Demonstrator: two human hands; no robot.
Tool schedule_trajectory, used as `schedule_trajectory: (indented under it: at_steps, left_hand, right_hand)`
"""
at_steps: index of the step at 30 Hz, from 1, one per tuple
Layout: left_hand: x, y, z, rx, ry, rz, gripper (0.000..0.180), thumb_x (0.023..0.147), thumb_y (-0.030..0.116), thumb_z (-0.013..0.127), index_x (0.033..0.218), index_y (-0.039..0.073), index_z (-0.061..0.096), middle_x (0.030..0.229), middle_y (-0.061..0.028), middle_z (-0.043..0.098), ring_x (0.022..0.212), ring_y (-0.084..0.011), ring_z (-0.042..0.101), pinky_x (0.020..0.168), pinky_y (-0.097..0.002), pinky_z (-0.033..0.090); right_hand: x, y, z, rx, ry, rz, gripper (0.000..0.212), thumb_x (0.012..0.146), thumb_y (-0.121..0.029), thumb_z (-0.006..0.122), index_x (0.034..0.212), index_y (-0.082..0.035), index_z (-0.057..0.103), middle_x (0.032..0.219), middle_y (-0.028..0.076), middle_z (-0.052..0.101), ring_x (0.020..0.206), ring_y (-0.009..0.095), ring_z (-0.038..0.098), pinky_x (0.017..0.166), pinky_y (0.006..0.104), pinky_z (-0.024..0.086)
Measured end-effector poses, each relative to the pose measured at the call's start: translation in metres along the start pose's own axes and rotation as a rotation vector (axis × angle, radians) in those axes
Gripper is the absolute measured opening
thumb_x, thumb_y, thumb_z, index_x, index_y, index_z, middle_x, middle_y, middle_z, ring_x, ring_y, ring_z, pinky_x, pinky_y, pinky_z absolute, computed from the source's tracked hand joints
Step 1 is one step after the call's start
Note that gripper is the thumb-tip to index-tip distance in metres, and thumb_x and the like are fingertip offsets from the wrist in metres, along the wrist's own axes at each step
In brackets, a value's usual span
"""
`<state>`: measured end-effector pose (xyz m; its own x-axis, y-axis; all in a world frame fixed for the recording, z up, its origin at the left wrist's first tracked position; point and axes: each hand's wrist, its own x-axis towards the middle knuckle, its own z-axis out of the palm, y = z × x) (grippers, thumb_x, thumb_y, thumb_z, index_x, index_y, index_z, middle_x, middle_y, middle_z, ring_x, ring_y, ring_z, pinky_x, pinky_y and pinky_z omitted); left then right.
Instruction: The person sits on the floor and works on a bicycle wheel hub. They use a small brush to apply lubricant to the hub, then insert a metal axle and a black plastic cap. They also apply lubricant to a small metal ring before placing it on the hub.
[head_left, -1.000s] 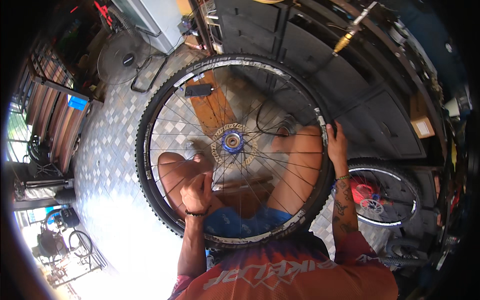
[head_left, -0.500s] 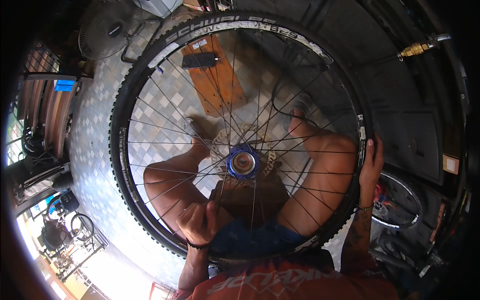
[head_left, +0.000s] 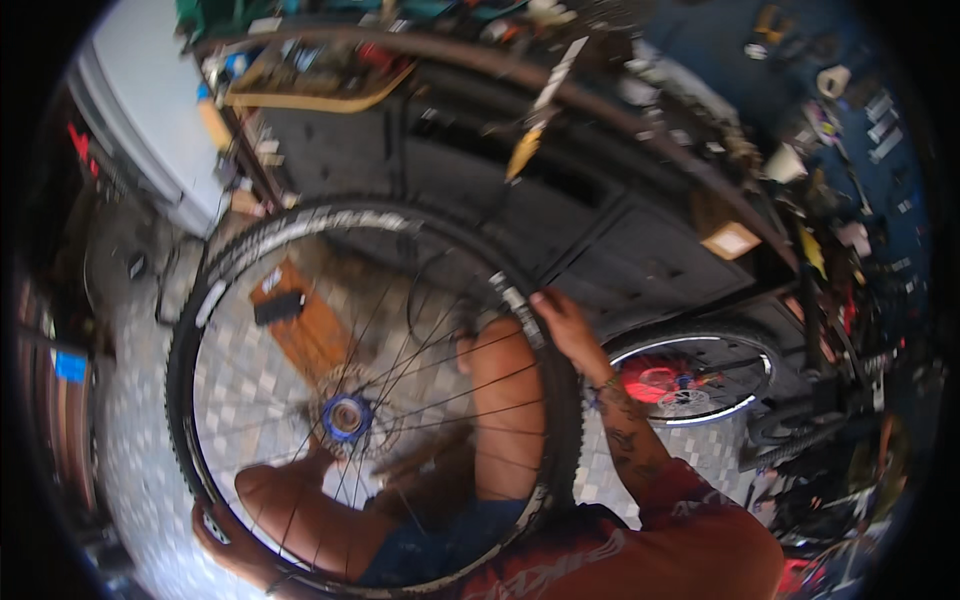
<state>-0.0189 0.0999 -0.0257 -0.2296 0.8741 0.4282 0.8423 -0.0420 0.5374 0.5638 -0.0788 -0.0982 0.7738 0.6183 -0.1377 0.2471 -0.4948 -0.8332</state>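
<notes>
A bicycle wheel (head_left: 183, 420) with a black knobbly tyre stands tilted before me, across my lap. Its blue hub (head_left: 347, 419) and a silver brake disc (head_left: 383, 440) show in the middle among thin dark spokes. My right hand (head_left: 572, 327) holds the tyre at the right, fingertips on its outer edge. At the lower left, my left hand (head_left: 232, 548) is round the tyre; its fingers are partly hidden and blurred. A small dark and silver thing (head_left: 213, 527) lies by those fingers, too blurred to name.
Beyond the wheel a phone (head_left: 280, 308) lies on an orange-brown wooden board (head_left: 318, 345). A second bicycle wheel (head_left: 745, 408) leans at the right beside dark cabinets (head_left: 640, 255). Tools crowd a bench with a brown edge (head_left: 480, 58). A fan (head_left: 130, 265) stands at the left.
My view has swung right and up, bringing in the bench. My left hand, closed in front of the spokes before, is now at the tyre's lower left. My right hand stays on the tyre.
</notes>
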Motion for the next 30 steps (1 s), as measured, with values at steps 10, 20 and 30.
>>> schedule_trajectory:
  at_steps: [10,20,30]
  left_hand:
    - [0.065,-0.177,0.029,-0.096,-0.397,-0.167,0.067,0.099,0.065,0.067,0.102,-0.002,0.076,0.080,-0.0108,0.072,0.072,-0.0177,0.060,0.065,-0.0370,0.049]
    - [0.131,-0.029,-0.159,-0.999,0.232,-0.353,0.080,0.112,0.064,0.034,0.163,0.004,0.044,0.152,-0.0150,0.059,0.133,-0.0278,0.060,0.114,-0.0416,0.046]
    - [0.131,-0.075,-0.117,-1.089,-0.819,-0.327,0.063,0.110,0.050,0.054,0.158,0.010,0.050,0.145,-0.0137,0.066,0.108,-0.0352,0.074,0.097,-0.0448,0.060]
  right_hand:
    - [0.009,-0.066,0.000,0.131,-0.194,0.049,0.082,0.091,-0.066,0.076,0.113,0.014,0.069,0.101,0.019,0.074,0.094,0.026,0.071,0.084,0.0411,0.055]
    - [0.029,-0.237,-0.016,0.637,0.195,-0.583,0.076,0.113,-0.061,0.041,0.137,0.008,0.065,0.137,0.022,0.070,0.127,0.028,0.064,0.111,0.0388,0.045]
    - [0.058,-0.180,-0.038,0.851,-0.864,-0.077,0.055,0.108,-0.041,0.063,0.136,0.007,0.065,0.121,0.019,0.076,0.113,0.027,0.074,0.100,0.0387,0.060]
